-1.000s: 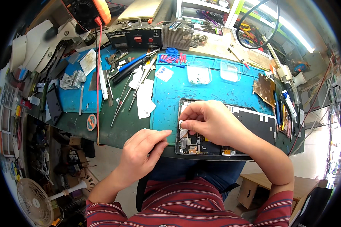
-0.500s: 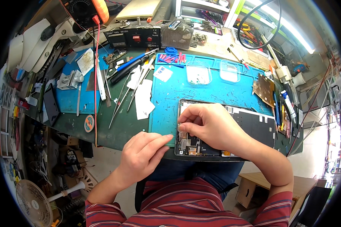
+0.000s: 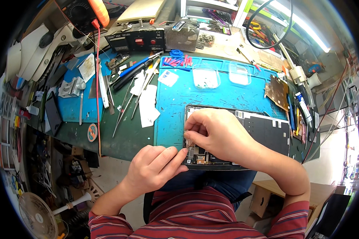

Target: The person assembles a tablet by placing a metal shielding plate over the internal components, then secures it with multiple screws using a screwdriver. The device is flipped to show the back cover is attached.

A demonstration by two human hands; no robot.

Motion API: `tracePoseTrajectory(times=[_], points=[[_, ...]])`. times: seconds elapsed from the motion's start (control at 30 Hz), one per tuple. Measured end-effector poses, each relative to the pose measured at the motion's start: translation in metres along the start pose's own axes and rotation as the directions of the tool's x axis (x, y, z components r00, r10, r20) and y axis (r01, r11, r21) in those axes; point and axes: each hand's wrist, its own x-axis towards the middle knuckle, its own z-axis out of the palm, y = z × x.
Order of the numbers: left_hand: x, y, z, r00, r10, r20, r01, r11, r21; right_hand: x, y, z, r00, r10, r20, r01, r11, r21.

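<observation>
An opened black tablet-like device [image 3: 263, 137], with exposed circuit parts at its left end, lies on a blue work mat [image 3: 173, 95]. My right hand [image 3: 215, 135] arches over that left end, thumb and index finger pinched at the inner edge; whatever they may grip is too small and hidden to name. My left hand [image 3: 155, 167] is beside the device's lower left corner, fingers loosely extended, index fingertip touching the edge, holding nothing visible.
Two clear trays [image 3: 239, 73] sit behind the device. Tweezers, pens [image 3: 133, 69] and paper scraps [image 3: 147, 107] lie to the left. A black powered unit [image 3: 133, 42] stands at the back. Tools and a tube [image 3: 303, 107] crowd the right; a red cable [image 3: 99, 135] hangs over the front edge.
My left hand has moved right and slightly down to touch the device's corner. My right hand has shifted slightly left and down, still pinched at the device's left end.
</observation>
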Motion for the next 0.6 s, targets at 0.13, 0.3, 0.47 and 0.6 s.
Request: tracePoseTrajectory(times=[0.13, 0.3, 0.47, 0.6], points=[[0.0039, 0.002, -0.0007, 1.0, 0.009, 0.02, -0.009, 1.0, 0.028, 0.0008, 0.0046, 0.0013, 0.997, -0.068, -0.02, 0.067, 0.996, -0.054], [0.0059, 0.0037, -0.0017, 0.999, -0.009, 0.038, 0.008, 0.999, 0.034, 0.002, 0.0023, 0.0007, 0.998, -0.063, -0.008, 0.062, 0.994, -0.089], [0.0078, 0.0034, -0.0024, 0.999, -0.015, 0.042, 0.014, 1.0, 0.023, -0.0012, 0.0049, 0.0026, 0.997, -0.075, -0.033, 0.073, 0.996, -0.061], [0.0084, 0.0021, -0.0023, 0.999, -0.02, 0.046, 0.02, 1.0, 0.01, -0.0064, 0.0089, -0.0012, 0.988, -0.149, -0.045, 0.144, 0.984, -0.105]])
